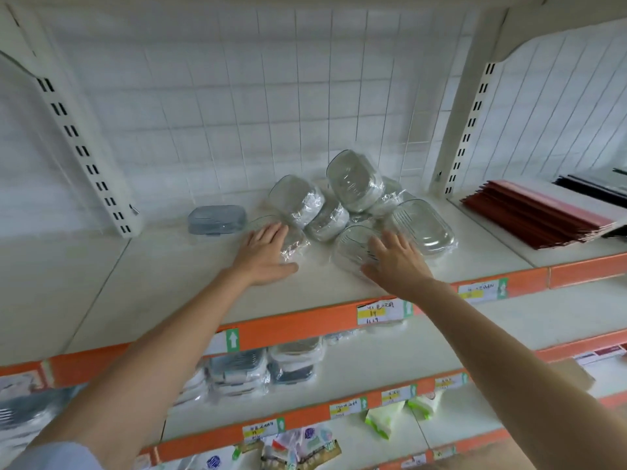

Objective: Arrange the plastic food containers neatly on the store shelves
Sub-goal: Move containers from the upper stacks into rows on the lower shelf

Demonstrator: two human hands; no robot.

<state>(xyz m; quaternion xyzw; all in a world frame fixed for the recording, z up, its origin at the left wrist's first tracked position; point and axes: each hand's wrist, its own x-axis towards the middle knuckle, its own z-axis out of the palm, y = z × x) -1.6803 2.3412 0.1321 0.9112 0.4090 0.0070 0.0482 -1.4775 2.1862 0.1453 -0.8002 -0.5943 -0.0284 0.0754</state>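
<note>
While both arms reach up to the top shelf (176, 266), the left hand (263, 254) lies flat with its fingers (271, 232) straight and spread over a clear wrapped container (291, 240) at the left edge of the heap, and the right hand (395, 259) rests, fingers straight and loosely fanned, on another clear oval container (353, 245) lying at the front. Neither hand curls round anything.

About seven clear plastic containers make up the heap (342, 212) in the middle of the shelf, each in crinkled film; the exact count at the back is hard to tell. Two stand tilted on edge, a rounded one (295, 198) on the left and a taller one (353, 184) leaning against the wire grid backing (237, 113). One ribbed oval container (424, 225) lies flat at the right of the heap. All look empty inside. One blue-grey lidded box (217, 219) sits alone to the left, apart from the heap.

On the neighbouring shelf section to the right lies one fanned stack of dark red flat sheets (536, 215). The shelf below holds wrapped stacks of lidded boxes (264, 368), and white price labels (381, 312) sit on the orange shelf edges.
</note>
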